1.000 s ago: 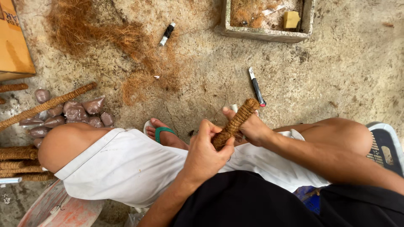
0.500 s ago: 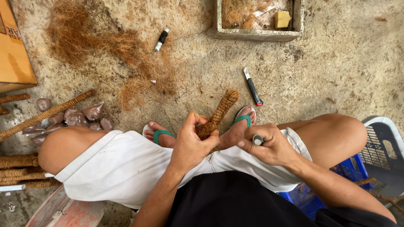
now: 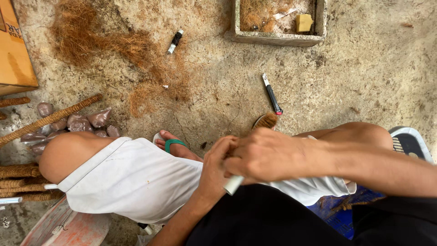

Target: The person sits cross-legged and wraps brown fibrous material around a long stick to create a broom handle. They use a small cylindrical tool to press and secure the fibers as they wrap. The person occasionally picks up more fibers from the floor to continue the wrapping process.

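While the left hand [image 3: 217, 169] is gripping the coir-wrapped stick [image 3: 266, 121], the right hand [image 3: 266, 155] is closing over its white end [image 3: 233, 184] just beneath.

Rough, stained grey concrete floor [image 3: 355, 68] is lying under flat daylight, carrying a loose heap of reddish-brown coconut fibre [image 3: 91, 41], a rectangular grey concrete trough [image 3: 277, 37], an orange cardboard box [image 3: 13, 54] and small dark filled plastic pouches [image 3: 77, 123].

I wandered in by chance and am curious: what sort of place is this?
Probably an informal outdoor workshop for coconut-fibre craft. Loose brown fibre lies on the rough concrete floor, finished fibre-wrapped sticks are stacked alongside, and the person sits low, working at ground level.
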